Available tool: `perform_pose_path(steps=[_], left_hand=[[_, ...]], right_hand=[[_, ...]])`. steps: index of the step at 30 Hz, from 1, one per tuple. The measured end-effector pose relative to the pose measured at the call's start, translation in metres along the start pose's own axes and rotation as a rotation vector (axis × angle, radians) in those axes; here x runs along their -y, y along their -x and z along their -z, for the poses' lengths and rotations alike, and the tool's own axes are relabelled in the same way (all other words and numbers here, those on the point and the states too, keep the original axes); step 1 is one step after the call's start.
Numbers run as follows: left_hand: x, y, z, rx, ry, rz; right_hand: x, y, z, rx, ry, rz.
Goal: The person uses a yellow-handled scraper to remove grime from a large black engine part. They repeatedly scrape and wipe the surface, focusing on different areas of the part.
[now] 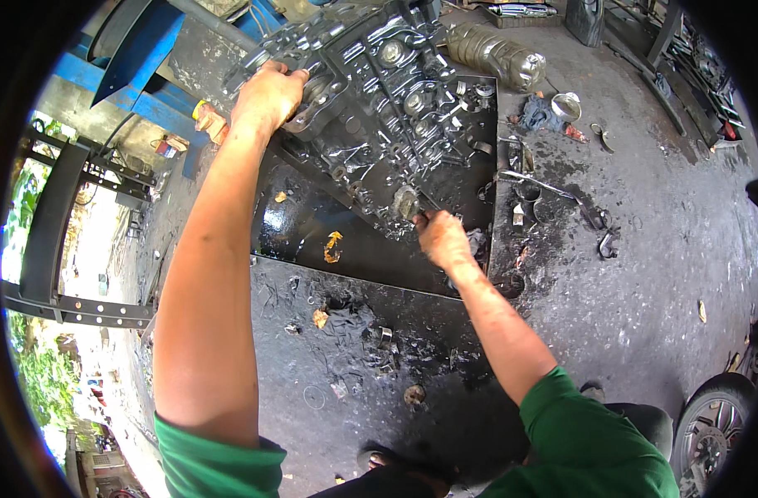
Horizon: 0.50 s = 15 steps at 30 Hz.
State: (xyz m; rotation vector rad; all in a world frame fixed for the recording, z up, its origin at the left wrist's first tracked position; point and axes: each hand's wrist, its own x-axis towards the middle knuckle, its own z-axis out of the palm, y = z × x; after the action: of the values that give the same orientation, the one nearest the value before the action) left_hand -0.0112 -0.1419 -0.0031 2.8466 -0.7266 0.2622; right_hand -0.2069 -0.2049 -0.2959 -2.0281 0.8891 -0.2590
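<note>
A black, oily engine block (354,124) stands over a wide, shallow drip tray (308,236) on the floor. My left hand (267,100) curls its fingers over the block's upper left edge, beside a round opening. At the block's lower right corner my right hand (445,241) is closed in a fist. A thin dark bar shows just above its fingers, but I cannot make out what it belongs to. Dark oil and a few orange-brown scraps (333,247) lie in the tray.
A large clear plastic bottle (499,56) lies behind the tray. To the right are a long metal wrench-like tool (541,184), a metal bowl (566,106) and a dark rag (538,114). Oily rags (350,319) lie in front. A wheel (711,432) stands lower right, a blue frame (138,91) upper left.
</note>
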Motion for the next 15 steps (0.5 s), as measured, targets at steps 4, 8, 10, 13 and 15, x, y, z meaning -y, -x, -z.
perform_pose_path(steps=[4, 8, 10, 13, 15], left_hand=[[-0.003, 0.004, 0.001, 0.009, 0.008, 0.011], [0.0, 0.0, -0.002, 0.001, 0.014, 0.022], [0.003, -0.003, -0.004, 0.006, 0.032, 0.019], [0.006, -0.007, -0.007, 0.003, 0.039, -0.021], [0.007, -0.007, -0.006, -0.012, 0.01, -0.04]], right_hand=[[0.015, 0.03, -0.02, 0.288, 0.24, 0.07], [0.035, 0.05, -0.011, 0.156, 0.135, 0.174], [0.049, 0.052, -0.004, 0.057, 0.058, 0.271], [0.064, 0.051, -0.001, -0.082, -0.015, 0.312], [0.066, 0.051, -0.007, -0.156, -0.052, 0.333]])
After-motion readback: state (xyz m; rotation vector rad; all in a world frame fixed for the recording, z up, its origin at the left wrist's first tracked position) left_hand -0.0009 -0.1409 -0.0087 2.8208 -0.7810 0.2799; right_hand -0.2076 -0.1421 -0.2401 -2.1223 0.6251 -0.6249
